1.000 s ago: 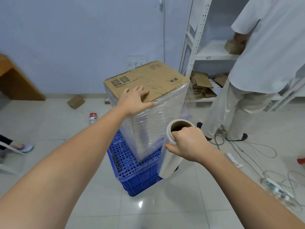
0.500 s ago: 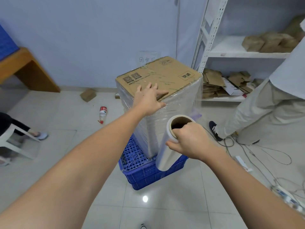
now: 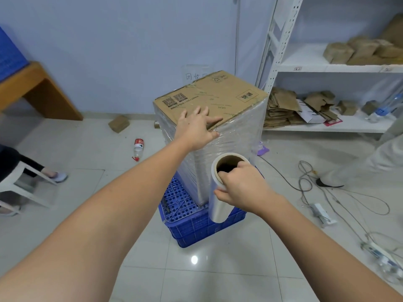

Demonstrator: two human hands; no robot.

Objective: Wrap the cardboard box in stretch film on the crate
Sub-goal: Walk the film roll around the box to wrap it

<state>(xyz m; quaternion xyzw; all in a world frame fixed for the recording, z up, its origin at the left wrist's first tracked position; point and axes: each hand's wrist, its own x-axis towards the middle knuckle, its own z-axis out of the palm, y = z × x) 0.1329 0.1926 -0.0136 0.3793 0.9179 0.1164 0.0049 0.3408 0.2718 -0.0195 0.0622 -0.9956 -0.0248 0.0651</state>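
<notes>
The cardboard box (image 3: pixel 209 99) is standing upright on the blue crate (image 3: pixel 196 221) on the tiled floor (image 3: pixel 87 192), its sides already sheathed in stretch film (image 3: pixel 235 136) while its top is showing bare card; the left hand (image 3: pixel 196 129) is lying flat with fingers spread across the near top corner of the box, pressing down rather than gripping; the right hand (image 3: pixel 239 186) is curling its grip round the upper end of the film roll (image 3: pixel 220 192), with fingers seeming to hook into the open core, and the roll is hanging upright just beside the box's near right edge, its lower end in front of the crate; the step, as I judge it, is carrying another band round the box, and doing it well is calling for steady tension off the roll, the roll kept parallel to the box wall, each pass overlapping the one before, and the left hand holding the box from turning or sliding on the crate; as for room, open tile is lying to the near side and left; to the right, cables (image 3: pixel 327 192) and a power strip (image 3: pixel 322 214) are trailing on the floor, a likely snag for feet; the shelving unit (image 3: pixel 274 46) is standing near the far right corner, another person's leg (image 3: pixel 383 158) is near on the right, and a bottle (image 3: pixel 137 148) is lying on the floor to the left.
</notes>
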